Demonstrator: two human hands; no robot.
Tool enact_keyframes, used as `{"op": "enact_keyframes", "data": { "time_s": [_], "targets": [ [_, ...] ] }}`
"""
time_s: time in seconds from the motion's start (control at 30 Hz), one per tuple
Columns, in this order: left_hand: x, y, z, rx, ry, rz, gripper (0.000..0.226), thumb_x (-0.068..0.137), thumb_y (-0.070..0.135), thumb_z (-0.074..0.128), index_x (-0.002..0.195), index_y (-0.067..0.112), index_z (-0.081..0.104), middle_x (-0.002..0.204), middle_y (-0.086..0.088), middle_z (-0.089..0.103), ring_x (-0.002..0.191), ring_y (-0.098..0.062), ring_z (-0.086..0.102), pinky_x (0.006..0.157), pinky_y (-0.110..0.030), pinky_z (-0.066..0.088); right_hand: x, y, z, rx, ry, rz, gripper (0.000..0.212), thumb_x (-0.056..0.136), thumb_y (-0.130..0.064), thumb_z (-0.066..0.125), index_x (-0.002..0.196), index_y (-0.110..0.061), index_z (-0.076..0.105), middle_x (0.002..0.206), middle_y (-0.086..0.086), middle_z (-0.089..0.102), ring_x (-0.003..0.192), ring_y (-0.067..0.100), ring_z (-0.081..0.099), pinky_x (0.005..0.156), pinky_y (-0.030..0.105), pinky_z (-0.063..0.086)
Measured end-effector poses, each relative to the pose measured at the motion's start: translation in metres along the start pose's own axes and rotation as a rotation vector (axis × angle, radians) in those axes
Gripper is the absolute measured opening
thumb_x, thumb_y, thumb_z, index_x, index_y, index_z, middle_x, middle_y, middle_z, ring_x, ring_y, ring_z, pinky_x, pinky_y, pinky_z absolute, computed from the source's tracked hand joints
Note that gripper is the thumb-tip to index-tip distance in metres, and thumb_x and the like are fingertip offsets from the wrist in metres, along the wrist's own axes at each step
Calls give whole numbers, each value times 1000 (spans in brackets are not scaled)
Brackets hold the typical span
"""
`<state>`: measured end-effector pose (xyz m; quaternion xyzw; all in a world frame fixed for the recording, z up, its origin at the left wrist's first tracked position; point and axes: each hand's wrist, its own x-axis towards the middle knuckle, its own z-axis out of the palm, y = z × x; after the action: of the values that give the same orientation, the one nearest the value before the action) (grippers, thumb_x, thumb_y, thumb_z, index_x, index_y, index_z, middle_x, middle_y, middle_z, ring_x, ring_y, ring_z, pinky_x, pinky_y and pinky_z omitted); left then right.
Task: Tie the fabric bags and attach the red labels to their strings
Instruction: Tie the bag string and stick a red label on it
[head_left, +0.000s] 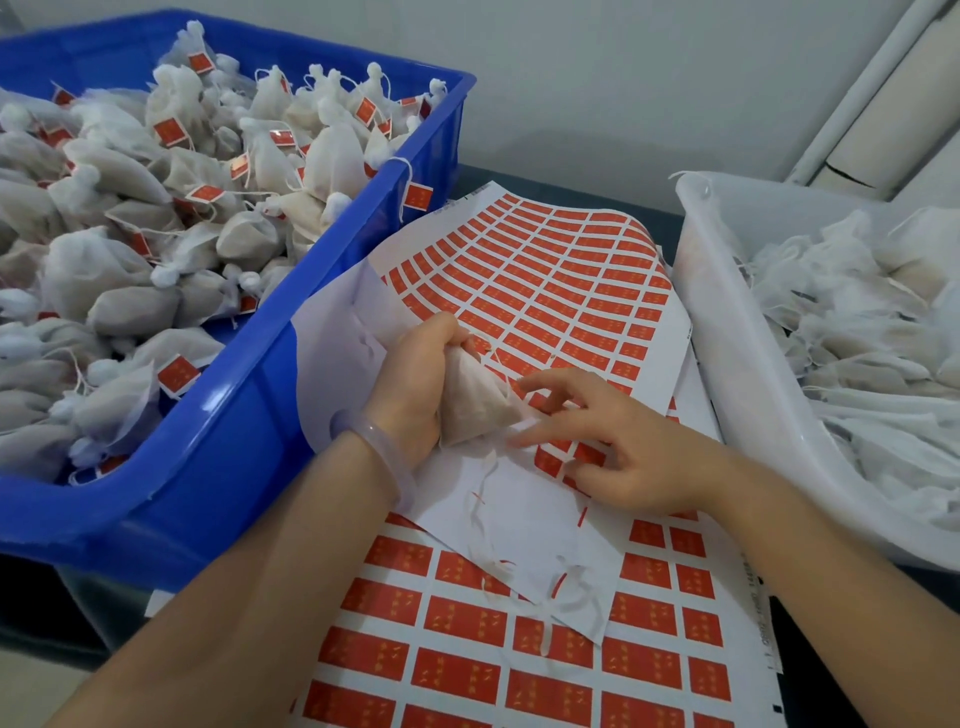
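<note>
Item in hand: one small off-white, pouch-shaped fabric bag (480, 402), filled and plump, held above the curled sheet of red rectangular labels (550, 291) at the middle of the counter.

Left hand (415, 384): fingers curled round the bag's upper end, gripping it. Right hand (623, 457): fingers spread and nearly straight, tips by the bag's lower end and the sheet. No grip is evident. Whether it touches a string is too blurred to tell.

Handling, as judged: the bag is light and soft and will deform under pressure. The cloth looks thin and loosely woven, so it is likely to snag. It is best held at the gathered neck, with the string pulled rather than the cloth.

Appearance: pale beige contents show through the white cloth. No red label is seen on this bag yet.

Surroundings: the blue plastic crate (249, 410) on the left holds tied, labelled bags. The translucent white tub (727, 364) on the right holds unlabelled ones.
</note>
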<state>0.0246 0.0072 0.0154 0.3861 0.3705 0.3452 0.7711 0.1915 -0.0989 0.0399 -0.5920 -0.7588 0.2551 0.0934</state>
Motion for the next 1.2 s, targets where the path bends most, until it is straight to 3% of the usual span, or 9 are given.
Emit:
{"op": "enact_keyframes", "data": {
  "time_s": [0.13,0.27,0.57,0.7,0.8,0.9,1.03,1.13,1.2],
  "targets": [
    [-1,2,0,11,-14,-6,5,90,26,53,91,29,56,69,10,72,64,-10,70,49,-28,55,-7,4,2,-247,113,-119,33,80,-27,55,109,-36,69,142,-7,43,127,10,36,106,35,35],
    [-2,3,-1,19,-19,-24,6,90,27,53,94,29,58,75,9,73,70,-12,71,57,-31,58,-11,6,3,-455,260,-276,22,79,-25,64,98,-25,74,126,8,60,114,28,56,95,39,44],
    [-2,3,-1,-10,-20,-52,10,90,29,54,99,28,59,81,5,74,74,-17,72,59,-34,58,-23,8,6,-605,413,-364,15,80,-27,64,85,-17,74,121,17,63,109,36,60,90,51,50],
    [-2,4,-1,-1,-13,-56,9,90,31,55,97,29,59,81,6,74,73,-16,72,57,-34,58,-44,11,5,-593,527,-329,26,88,-31,56,85,-12,73,119,17,62,114,29,51,93,46,46],
    [-3,4,-1,-21,-13,-61,14,88,32,56,101,29,60,85,5,74,76,-18,72,60,-36,58,-59,8,6,-544,608,-285,31,95,-35,47,87,-12,66,119,14,59,112,25,50,93,37,44],
    [-6,4,1,-10,4,-37,13,89,30,56,101,30,59,83,7,74,76,-16,72,66,-37,58,-67,2,8,-440,720,-217,19,95,-31,42,91,-16,53,120,7,51,109,17,48,94,22,38],
    [-16,10,11,79,44,0,22,89,27,59,111,24,57,96,2,72,85,-21,71,72,-34,58,-63,-19,12,-183,911,-89,17,86,-21,44,83,-8,55,110,2,54,103,2,47,91,5,36],
    [-30,14,18,128,-28,111,7,89,24,61,96,23,62,96,4,71,82,-15,71,62,-25,58,-54,-36,5,129,989,-3,3,84,-22,49,83,-20,51,105,-9,59,104,0,55,87,8,42],
    [-41,16,24,136,-106,209,5,87,19,61,89,17,65,91,5,72,84,-12,71,58,-20,55,-45,-47,-5,434,975,82,10,86,-32,56,82,-23,55,98,-16,64,97,4,62,76,13,51]
  ]
}}
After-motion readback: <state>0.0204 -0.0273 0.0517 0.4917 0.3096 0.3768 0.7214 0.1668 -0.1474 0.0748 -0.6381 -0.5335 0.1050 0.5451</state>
